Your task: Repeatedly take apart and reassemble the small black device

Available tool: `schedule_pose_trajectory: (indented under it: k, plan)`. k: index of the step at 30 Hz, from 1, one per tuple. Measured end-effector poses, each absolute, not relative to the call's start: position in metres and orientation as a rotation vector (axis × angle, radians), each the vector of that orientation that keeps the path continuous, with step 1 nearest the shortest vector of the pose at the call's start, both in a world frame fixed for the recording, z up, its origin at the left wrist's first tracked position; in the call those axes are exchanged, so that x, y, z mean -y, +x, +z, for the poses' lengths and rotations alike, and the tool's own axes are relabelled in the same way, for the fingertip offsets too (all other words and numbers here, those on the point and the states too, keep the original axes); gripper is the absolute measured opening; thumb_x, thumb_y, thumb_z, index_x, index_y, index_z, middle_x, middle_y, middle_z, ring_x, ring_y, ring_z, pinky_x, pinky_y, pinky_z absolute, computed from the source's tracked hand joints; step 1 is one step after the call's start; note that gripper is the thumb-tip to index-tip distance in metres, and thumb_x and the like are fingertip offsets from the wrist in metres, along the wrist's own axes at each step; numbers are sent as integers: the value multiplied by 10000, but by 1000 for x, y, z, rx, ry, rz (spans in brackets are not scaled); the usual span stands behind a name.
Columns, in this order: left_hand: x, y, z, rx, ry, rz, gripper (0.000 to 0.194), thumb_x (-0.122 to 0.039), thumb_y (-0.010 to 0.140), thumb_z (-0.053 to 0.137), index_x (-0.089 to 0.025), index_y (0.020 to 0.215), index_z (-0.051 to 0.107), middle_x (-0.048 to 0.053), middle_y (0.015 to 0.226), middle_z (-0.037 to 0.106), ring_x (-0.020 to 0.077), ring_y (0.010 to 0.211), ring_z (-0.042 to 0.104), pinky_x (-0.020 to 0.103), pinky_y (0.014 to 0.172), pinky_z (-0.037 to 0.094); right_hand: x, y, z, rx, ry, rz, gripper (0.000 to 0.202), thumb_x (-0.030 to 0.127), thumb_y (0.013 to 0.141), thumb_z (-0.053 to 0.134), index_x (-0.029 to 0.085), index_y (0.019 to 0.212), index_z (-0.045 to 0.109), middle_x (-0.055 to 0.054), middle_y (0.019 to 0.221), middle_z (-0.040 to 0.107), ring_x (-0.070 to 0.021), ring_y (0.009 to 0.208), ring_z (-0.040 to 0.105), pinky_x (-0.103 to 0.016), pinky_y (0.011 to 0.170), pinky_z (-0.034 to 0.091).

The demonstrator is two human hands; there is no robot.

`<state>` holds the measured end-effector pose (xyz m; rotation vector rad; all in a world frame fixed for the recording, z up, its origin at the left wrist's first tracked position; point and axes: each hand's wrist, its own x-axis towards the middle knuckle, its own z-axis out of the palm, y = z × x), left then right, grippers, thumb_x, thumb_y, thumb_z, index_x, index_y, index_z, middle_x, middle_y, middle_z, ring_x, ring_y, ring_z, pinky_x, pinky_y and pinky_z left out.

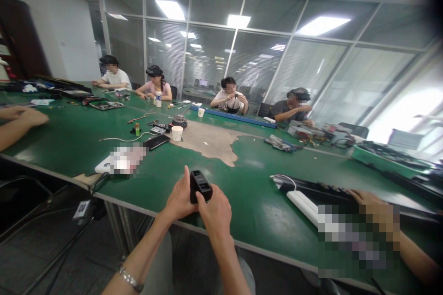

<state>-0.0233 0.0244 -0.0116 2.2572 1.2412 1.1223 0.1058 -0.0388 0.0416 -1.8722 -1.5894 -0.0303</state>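
Both of my hands hold a small black block-shaped device (200, 183) just over the near edge of the green table (256, 221). Two slot-like recesses show on its upper face; its exact kind is unclear. My left hand (179, 197) grips its left side, thumb pointing up along it and the other fingers partly hidden underneath. On the opposite side, my right hand (218, 209) wraps round the device with its thumb against the near face. The undersides of both hands are out of sight.
Left of my hands, a white device (104, 164) lies near a black phone-like slab (158, 142) and a paper cup (177, 133). A white power strip (301, 207) and a co-worker's hand (372, 200) are at right. Several people sit across the table.
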Motion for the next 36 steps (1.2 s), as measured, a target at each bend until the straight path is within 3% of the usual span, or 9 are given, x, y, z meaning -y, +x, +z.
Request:
schedule_pose_trajectory:
  k: [3, 9, 17, 24, 36]
  plan:
    - [-23, -24, -12, -1281, 2321, 1078, 1241, -289, 631, 693, -121, 1473, -202, 231, 1559, 110, 374, 1417, 212, 547, 1104, 285, 39, 110, 25, 1632, -1902, -38, 448, 370, 814, 579, 150, 1204, 569, -130, 1029, 677, -292, 973, 623, -355, 786, 450]
    - [-22, -24, -12, -1306, 2318, 1065, 1239, -276, 619, 679, -103, 1471, -203, 227, 1562, 108, 366, 1424, 193, 535, 1122, 262, 37, 115, 14, 1609, -1835, -45, 670, 473, 796, 602, 88, 1332, 487, -183, 1213, 615, -324, 1077, 582, -391, 868, 448]
    - [-22, -22, -10, -1318, 2281, 1089, 1259, -343, 656, 709, -112, 1461, -232, 245, 1528, 208, 368, 1391, 279, 540, 1094, 300, 33, 111, 26, 1545, -1726, 42, 363, 385, 802, 577, 167, 1087, 635, -105, 1013, 683, -258, 957, 618, -350, 852, 441]
    - [-21, -24, -8, -1291, 2238, 1052, 1446, -574, 576, 807, -107, 1456, -241, 269, 1515, 224, 381, 1402, 255, 537, 1100, 282, 23, 130, 45, 1377, -1591, 51, 446, 467, 824, 540, 164, 1142, 615, -108, 1054, 681, -237, 919, 621, -331, 825, 439]
    - [-18, -23, -3, -1289, 2223, 1050, 1445, -491, 573, 846, -152, 1460, -242, 215, 1446, 376, 366, 1327, 377, 526, 1075, 318, 10, 153, -5, 1402, -1759, -42, 433, 440, 838, 527, 137, 1136, 611, -121, 1061, 667, -268, 941, 595, -346, 835, 419]
